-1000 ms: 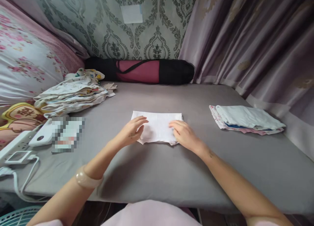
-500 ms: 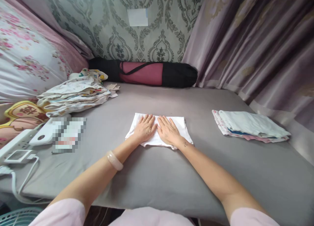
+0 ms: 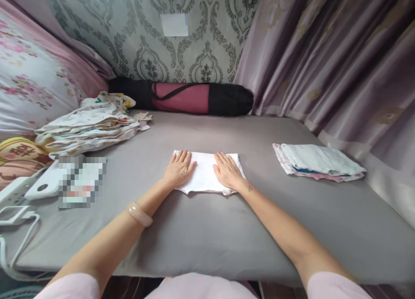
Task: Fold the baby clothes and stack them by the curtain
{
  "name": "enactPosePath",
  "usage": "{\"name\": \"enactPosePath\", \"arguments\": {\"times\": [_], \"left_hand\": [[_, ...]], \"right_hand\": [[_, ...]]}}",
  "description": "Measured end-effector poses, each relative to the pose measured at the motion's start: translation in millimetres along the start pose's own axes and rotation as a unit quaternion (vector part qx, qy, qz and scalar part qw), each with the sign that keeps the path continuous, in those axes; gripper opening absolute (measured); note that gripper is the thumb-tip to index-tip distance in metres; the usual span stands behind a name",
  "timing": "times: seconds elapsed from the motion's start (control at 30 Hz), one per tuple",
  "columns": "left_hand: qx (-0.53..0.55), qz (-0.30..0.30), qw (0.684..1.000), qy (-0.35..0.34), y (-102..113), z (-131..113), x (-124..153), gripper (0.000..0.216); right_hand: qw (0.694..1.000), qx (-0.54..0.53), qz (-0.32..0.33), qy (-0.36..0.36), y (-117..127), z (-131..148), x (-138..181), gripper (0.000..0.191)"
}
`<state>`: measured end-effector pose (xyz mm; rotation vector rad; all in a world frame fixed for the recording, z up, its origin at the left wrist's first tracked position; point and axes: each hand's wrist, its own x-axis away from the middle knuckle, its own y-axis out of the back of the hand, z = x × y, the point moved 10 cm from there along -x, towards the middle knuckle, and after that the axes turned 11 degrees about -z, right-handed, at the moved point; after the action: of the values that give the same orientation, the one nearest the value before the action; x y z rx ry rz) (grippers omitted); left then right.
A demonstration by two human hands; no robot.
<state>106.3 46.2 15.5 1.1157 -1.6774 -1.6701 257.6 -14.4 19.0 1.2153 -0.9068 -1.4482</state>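
A folded white cloth garment lies flat on the grey bed sheet, straight in front of me. My left hand presses palm down on its left part, fingers stretched out. On the right part rests my right hand, also flat with the fingers spread a little. Between the two hands a smooth band of white fabric shows. Its near edge is slightly uneven, with a small bunched bit by my right wrist. Neither hand grips anything.
To the right lies a stack of folded clothes. A pile of patterned clothes sits at the left. Behind is a long black and maroon bag against the wall. A power strip with a white cable is at the left edge.
My hands have slid apart, from close together at the cloth's middle out towards its left and right sides. The view has shifted slightly to the right.
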Motion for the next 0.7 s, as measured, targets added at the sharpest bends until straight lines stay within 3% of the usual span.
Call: {"name": "enactPosePath", "arguments": {"times": [0.17,0.37,0.53,0.7], "left_hand": [[-0.005,0.0,1.0,-0.011,4.2,7.1,-1.9,0.066],[0.034,0.007,0.999,0.026,-2.9,34.2,3.4,0.068],[0.078,-0.006,0.997,0.024,-5.2,38.9,1.1,0.066],[0.12,-0.033,0.991,0.044,0.3,50.5,3.6,0.064]], "right_hand": [[0.999,-0.024,0.032,-0.005,1.8,-10.5,1.5,0.065],[0.998,0.025,0.009,-0.049,5.4,-40.5,9.4,0.066],[0.998,0.032,0.021,-0.047,0.7,-44.3,10.7,0.066],[0.998,0.03,0.036,-0.033,16.8,-28.3,5.9,0.064]]}}
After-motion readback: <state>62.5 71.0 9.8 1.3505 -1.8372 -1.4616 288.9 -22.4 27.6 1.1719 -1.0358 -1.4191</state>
